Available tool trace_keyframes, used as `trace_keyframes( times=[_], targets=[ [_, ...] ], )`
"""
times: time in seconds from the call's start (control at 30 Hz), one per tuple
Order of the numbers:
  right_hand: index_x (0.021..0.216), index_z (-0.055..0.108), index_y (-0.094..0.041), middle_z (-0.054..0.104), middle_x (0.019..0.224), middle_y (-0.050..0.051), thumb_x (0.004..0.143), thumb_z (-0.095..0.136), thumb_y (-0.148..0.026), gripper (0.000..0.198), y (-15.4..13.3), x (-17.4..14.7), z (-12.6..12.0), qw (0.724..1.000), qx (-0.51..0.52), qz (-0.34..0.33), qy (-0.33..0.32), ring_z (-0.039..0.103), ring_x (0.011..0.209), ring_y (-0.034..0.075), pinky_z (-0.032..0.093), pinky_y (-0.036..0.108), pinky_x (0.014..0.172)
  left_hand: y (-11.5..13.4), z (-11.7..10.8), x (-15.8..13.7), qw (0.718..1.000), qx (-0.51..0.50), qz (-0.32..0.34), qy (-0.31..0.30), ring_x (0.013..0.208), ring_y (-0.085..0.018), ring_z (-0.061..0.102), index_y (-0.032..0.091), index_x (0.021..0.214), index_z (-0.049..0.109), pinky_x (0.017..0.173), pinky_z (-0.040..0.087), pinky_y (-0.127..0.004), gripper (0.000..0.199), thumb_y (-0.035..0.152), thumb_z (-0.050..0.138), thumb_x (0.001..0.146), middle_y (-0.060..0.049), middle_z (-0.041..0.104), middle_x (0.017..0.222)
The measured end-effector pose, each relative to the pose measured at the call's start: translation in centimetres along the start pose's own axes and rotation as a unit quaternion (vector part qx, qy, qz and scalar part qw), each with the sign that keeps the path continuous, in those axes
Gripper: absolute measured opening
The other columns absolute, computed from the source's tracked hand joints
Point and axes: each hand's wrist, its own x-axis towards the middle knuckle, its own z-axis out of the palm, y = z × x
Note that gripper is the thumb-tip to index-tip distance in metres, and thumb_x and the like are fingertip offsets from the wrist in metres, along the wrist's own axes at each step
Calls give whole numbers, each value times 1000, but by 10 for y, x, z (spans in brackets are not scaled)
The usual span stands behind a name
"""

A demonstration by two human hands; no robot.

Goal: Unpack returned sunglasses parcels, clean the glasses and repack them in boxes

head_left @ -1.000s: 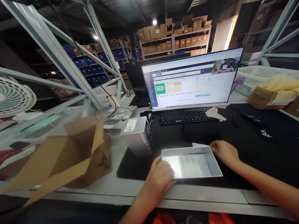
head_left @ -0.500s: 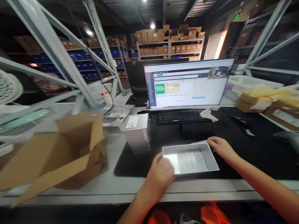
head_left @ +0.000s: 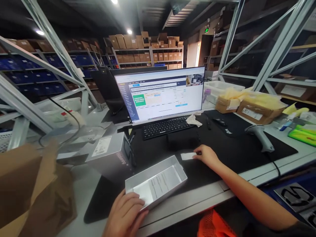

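My left hand point(head_left: 128, 209) grips the near left end of a shallow grey box lid point(head_left: 176, 182), its fingers curled over the rim. The lid lies with its hollow side up, and printed text shows on its inner face. Between the thumb and fingers of my right hand point(head_left: 206, 155) is a small white card point(head_left: 187, 156), close over the black desk mat point(head_left: 158, 158) to the right of the lid. A grey printed box point(head_left: 108, 161) with a white label on top stands left of the lid.
An open cardboard carton point(head_left: 49, 194) occupies the left side. Behind the lid are a keyboard point(head_left: 168, 127) and a monitor point(head_left: 163, 95). A barcode scanner point(head_left: 261, 136), a mouse point(head_left: 219, 122) and cartons with yellow wrapping point(head_left: 254, 110) lie to the right.
My right hand has come away from the lid's right end and holds the white card. The lid has turned, its right end farther back. The whole view has swung to the right.
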Motion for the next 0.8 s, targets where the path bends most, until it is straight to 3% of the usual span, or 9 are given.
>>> trace_keyframes(
  times=[0.07,0.13,0.3,0.37,0.47,0.53,0.6,0.7,0.8],
  targets=[
    [80,74,-19,70,91,3,67,80,-23,15,1,0,-5,999,26,-19,2,64,83,16,47,25,75,-2,2,3,1000,-1,4,-2,96,-20,64,25,92,67,111,38,-42,5,20,66,90,1,71,86],
    [74,70,-18,68,83,1,73,74,-25,8,-4,-5,-12,998,56,-38,19,62,78,15,46,24,70,-3,4,8,1000,-5,11,1,95,-20,64,25,92,67,110,40,-42,5,20,66,90,0,71,85],
    [87,69,-20,69,86,4,91,57,-38,22,-49,-34,-30,981,119,-119,96,62,78,15,48,26,70,-3,11,23,1000,-2,30,-9,93,-20,66,25,91,66,107,45,-42,3,23,64,92,0,70,83],
    [87,71,-22,70,90,3,90,60,-32,15,-71,-43,-36,965,111,-230,59,64,84,15,49,26,76,-1,16,30,999,5,41,-23,93,-20,66,25,91,66,106,46,-43,2,25,64,92,-1,71,84],
    [93,74,-25,70,108,3,85,67,-23,10,-87,-38,-49,924,47,-374,-64,65,96,15,49,26,84,2,23,34,998,13,41,-42,93,-20,67,25,89,66,105,49,-44,4,24,64,92,-1,71,85],
    [101,74,-26,66,124,4,81,72,-24,20,-80,-18,-62,930,45,-355,-79,64,107,17,49,29,92,3,25,33,999,15,28,-44,93,-20,67,25,88,67,104,49,-46,4,24,64,92,-1,70,85],
    [117,70,-26,60,134,7,77,75,-27,40,-61,11,-72,957,79,-276,-34,58,120,21,45,37,105,2,25,31,999,19,24,-35,93,-20,67,25,89,67,103,50,-45,3,25,66,91,-1,70,85],
    [137,58,-25,46,150,13,48,90,-23,95,-28,55,-71,974,100,-203,-17,35,143,35,24,56,119,0,24,30,999,26,46,-7,89,-20,68,25,88,67,96,54,-39,3,26,69,88,1,71,83],
    [127,64,-19,57,138,14,35,91,-22,96,-2,80,-52,972,148,-179,-42,47,133,35,30,52,117,1,23,35,998,34,16,55,85,-19,68,24,89,67,82,57,-33,6,29,70,88,0,71,83]
  ],
)
